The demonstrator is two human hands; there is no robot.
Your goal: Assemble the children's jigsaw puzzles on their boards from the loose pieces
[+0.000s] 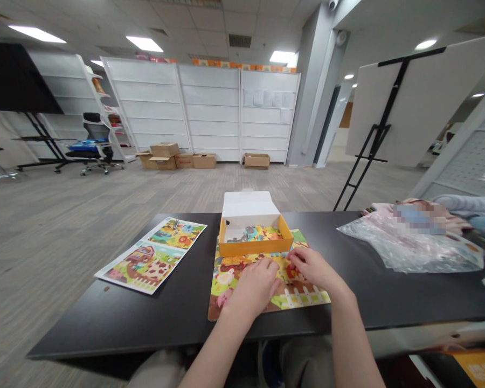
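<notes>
A farm-picture puzzle board point(225, 277) with a hen, a pig and a white fence lies flat on the black table in front of me. My left hand point(258, 280) rests over its middle, fingers loosely bent and apart, with no object visible in it. On the right part of the board, my right hand point(309, 267) has thumb and fingers pinched together near a red patch. What it grips, if anything, is too small to make out. Just beyond my hands, an orange box point(254, 247) stands with its white lid raised, holding several colourful puzzle pieces point(262, 233).
On the left of the black table point(178, 312) lies a printed picture sheet point(156, 253). Clear plastic bags point(412, 250) and soft cloth items are piled at the right. An easel board point(388, 108) stands behind them. Cardboard boxes point(164, 156) sit by the white shelves.
</notes>
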